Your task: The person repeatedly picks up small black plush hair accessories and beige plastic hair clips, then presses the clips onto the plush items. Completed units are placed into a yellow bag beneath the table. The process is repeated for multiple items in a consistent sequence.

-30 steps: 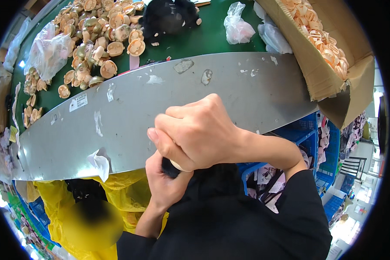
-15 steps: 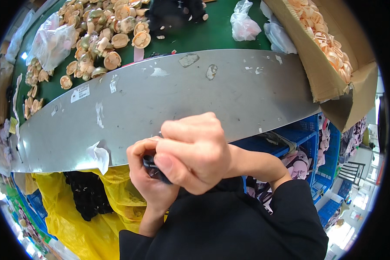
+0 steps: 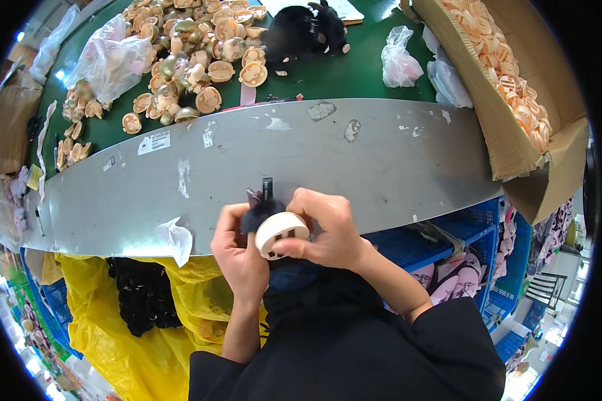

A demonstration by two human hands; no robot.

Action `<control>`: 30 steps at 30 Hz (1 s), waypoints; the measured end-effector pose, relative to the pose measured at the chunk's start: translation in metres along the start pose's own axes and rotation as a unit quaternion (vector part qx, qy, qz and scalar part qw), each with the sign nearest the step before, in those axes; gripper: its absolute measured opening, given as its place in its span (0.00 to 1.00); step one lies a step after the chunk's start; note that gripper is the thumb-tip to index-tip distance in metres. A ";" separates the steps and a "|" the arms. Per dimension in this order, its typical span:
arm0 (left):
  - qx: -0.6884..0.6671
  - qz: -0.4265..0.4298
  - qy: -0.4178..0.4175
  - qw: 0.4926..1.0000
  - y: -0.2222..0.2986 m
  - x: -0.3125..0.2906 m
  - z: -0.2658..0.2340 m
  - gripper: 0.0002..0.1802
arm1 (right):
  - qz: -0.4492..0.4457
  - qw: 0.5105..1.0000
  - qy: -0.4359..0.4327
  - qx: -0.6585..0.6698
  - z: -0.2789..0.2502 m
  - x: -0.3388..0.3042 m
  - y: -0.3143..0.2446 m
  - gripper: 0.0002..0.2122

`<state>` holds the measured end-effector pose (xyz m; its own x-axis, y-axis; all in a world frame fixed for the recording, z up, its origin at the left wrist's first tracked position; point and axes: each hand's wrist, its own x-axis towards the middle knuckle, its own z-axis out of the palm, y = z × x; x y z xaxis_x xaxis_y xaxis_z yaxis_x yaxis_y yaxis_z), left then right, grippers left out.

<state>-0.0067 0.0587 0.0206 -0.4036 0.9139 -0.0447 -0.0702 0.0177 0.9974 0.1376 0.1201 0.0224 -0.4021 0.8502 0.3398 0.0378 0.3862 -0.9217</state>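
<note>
Close to my body, at the near edge of the grey metal ledge point(image 3: 247, 154), both hands hold one small piece. It has a fuzzy black plush part point(image 3: 253, 219) with a short black tag point(image 3: 267, 188) sticking up from it. A round cream plastic part point(image 3: 272, 234) with dark slots faces upward against the plush. My left hand point(image 3: 239, 257) is closed around the plush side. My right hand point(image 3: 334, 230) grips the cream part, with its thumb across the lower slots and its fingers at the far rim. How the two parts join is hidden.
Beyond the ledge, a green surface point(image 3: 354, 80) bears a heap of peach round plastic pieces point(image 3: 207, 100), black plush figures point(image 3: 294, 33) and plastic bags point(image 3: 401, 60). At right stands a cardboard box point(image 3: 495, 134) of peach parts. Below are blue crates point(image 3: 408, 247) and yellow plastic point(image 3: 93, 314) around black plush pieces point(image 3: 144, 294).
My right fist has come off the top of my left hand and turned to pinch the side of the piece. The cream slotted part and the tag now show; both were hidden before.
</note>
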 end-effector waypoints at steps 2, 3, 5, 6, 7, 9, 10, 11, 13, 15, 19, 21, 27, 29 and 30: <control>-0.120 -0.069 -0.062 0.988 -0.004 -0.005 -0.005 0.08 | -0.033 0.999 -0.003 -0.027 0.000 -0.001 -0.007 0.17; -0.187 -0.094 -0.093 0.973 -0.007 -0.003 -0.008 0.10 | -0.053 0.998 -0.006 -0.041 0.000 0.000 -0.010 0.17; -0.332 -0.194 -0.038 0.922 0.002 -0.010 -0.005 0.12 | -0.056 0.998 0.015 -0.037 0.005 -0.004 -0.015 0.17; -0.401 -0.239 -0.012 0.884 0.007 -0.012 -0.003 0.14 | -0.052 0.997 0.022 -0.049 0.004 -0.004 -0.016 0.17; -0.427 -0.229 -0.018 0.874 0.006 -0.013 -0.003 0.15 | -0.048 0.997 0.029 -0.062 0.002 -0.004 -0.017 0.17; -0.479 -0.210 -0.030 0.852 0.010 -0.011 0.000 0.17 | -0.047 0.995 0.053 -0.070 0.003 -0.003 -0.020 0.17; -0.410 -0.168 0.019 0.896 0.015 -0.012 0.008 0.12 | -0.047 0.994 0.065 -0.073 0.002 0.000 -0.021 0.17; -0.328 -0.073 0.016 0.942 0.008 -0.010 0.005 0.10 | -0.076 0.989 0.075 -0.102 0.005 0.002 -0.021 0.17; -0.145 0.115 0.006 0.983 -0.002 -0.002 0.004 0.07 | -0.131 0.973 0.100 -0.161 0.009 0.005 -0.022 0.17; -0.021 0.170 0.025 0.985 0.000 0.000 0.005 0.06 | -0.151 0.959 0.121 -0.207 0.011 0.004 -0.018 0.16; 0.088 0.167 0.019 0.982 -0.003 0.002 0.007 0.07 | -0.162 0.944 0.158 -0.239 0.019 -0.001 -0.005 0.20; 0.146 0.187 0.016 0.971 -0.005 -0.001 0.006 0.06 | -0.123 0.960 0.129 -0.218 0.013 -0.011 -0.007 0.16; 0.191 0.224 -0.033 0.955 -0.009 -0.002 0.026 0.06 | -0.022 0.975 0.180 -0.126 0.003 -0.002 0.001 0.07; 0.178 0.217 -0.045 0.959 -0.010 -0.003 0.032 0.05 | 0.025 0.982 0.161 -0.091 0.009 -0.002 -0.008 0.09; 0.164 0.192 -0.034 0.967 -0.013 -0.007 0.036 0.05 | 0.014 0.980 0.155 -0.121 0.011 -0.003 -0.012 0.08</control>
<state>0.0296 0.0664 0.0099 -0.2815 0.9030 0.3247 0.3697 -0.2103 0.9051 0.1287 0.1090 0.0302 -0.1012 0.9149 0.3907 0.2752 0.4031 -0.8728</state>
